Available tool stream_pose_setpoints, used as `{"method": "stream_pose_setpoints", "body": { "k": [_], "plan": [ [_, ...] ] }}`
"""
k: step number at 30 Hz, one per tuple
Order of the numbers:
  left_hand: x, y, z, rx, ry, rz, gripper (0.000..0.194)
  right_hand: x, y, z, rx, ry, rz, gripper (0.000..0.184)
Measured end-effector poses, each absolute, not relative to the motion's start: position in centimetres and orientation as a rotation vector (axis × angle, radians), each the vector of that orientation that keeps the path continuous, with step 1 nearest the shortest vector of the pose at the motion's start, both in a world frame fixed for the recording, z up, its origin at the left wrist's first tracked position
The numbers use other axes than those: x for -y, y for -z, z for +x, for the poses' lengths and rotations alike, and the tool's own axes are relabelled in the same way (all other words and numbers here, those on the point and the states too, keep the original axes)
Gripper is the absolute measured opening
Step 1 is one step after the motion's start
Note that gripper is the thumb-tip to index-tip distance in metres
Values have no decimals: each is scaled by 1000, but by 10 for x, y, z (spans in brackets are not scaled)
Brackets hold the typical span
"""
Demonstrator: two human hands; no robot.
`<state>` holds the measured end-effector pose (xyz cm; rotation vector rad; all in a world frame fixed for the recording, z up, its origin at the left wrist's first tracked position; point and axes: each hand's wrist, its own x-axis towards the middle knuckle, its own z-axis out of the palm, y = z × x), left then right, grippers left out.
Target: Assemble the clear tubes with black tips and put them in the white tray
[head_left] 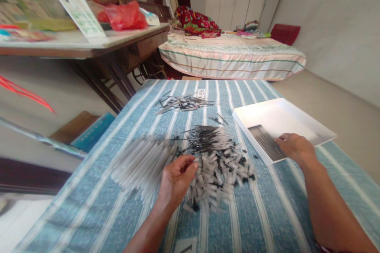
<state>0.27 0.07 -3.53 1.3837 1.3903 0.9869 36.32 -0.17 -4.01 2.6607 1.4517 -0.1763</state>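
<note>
Caps [219,180], whitish and black, lie heaped in the middle of the cloth-covered table [255,225]. At the heap's left edge is the left hand [181,170], thumb and forefinger brought close together; whether anything is pinched between them I cannot tell. Pale tubes [139,162] form a broad, blurred pile just left of that hand. Against the far side of the caps lie refills [206,136], thin and dark-ended, and well beyond them is a scatter of slivers [187,103]. To the right, an open white box [287,118] holds a row of pens [264,138] along its left wall. The right hand [297,148] reaches over the near wall, fingers bent at the row's right side; their tips are hidden, so its grip cannot be told. Beyond stands a bed [231,59].
</note>
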Motion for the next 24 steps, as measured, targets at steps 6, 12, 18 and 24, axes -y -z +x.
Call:
{"method": "stream_pose_setpoints", "body": {
  "k": [6,12,18,24],
  "plan": [
    [0,34,0,-1480,-942,1551,24,13,27,336,-1598,-131,2852,36],
    [0,36,-1,-1503,-948,1654,22,20,23,264,-2556,-221,2537,35],
    [-2,40,-7,-1550,-876,1808,23,5,34,207,-2840,-152,2103,23],
    [0,29,-7,-1569,-568,2068,16,-5,46,194,-2577,-150,2144,13]
  ]
}}
